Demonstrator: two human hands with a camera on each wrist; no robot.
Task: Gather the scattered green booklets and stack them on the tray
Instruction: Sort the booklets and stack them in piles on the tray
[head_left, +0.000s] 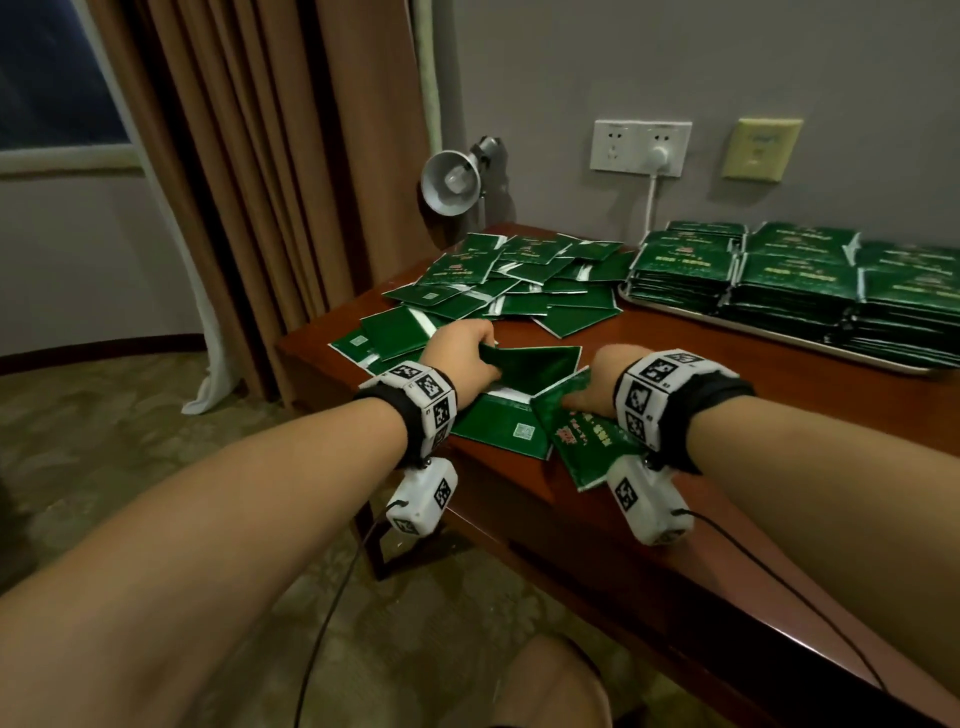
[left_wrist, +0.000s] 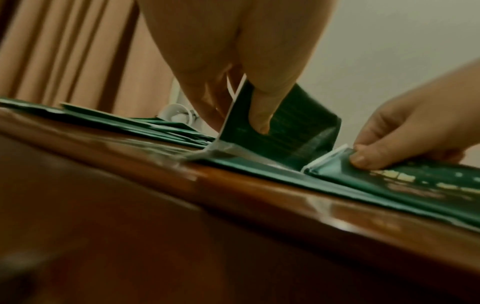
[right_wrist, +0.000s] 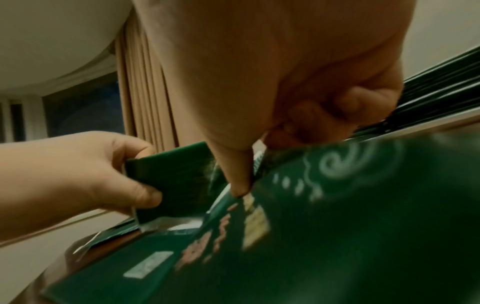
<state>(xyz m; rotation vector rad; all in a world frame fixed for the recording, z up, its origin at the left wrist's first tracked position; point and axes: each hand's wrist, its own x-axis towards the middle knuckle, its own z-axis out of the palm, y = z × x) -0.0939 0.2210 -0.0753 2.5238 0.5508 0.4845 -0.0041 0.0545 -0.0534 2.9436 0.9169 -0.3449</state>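
Note:
Several green booklets (head_left: 498, 280) lie scattered over the left half of the brown table (head_left: 727, 415). My left hand (head_left: 462, 358) pinches the left edge of a green booklet (head_left: 535, 366), thumb on its face, and tilts it up off the table (left_wrist: 293, 127). My right hand (head_left: 597, 384) grips the top edge of another booklet with red and gold print (head_left: 582, 436), lifted at the front table edge (right_wrist: 337, 205). A flat booklet with a white code label (head_left: 498, 426) lies between the hands. The metal tray (head_left: 675, 310) at the right carries tall stacks of booklets (head_left: 795, 286).
A grey desk lamp (head_left: 452, 179) stands at the table's back corner beside brown curtains (head_left: 249, 156). A wall socket with a white plug (head_left: 641, 148) sits above the tray. Carpeted floor (head_left: 104, 441) lies left of the table; my knee (head_left: 550, 686) shows at the bottom.

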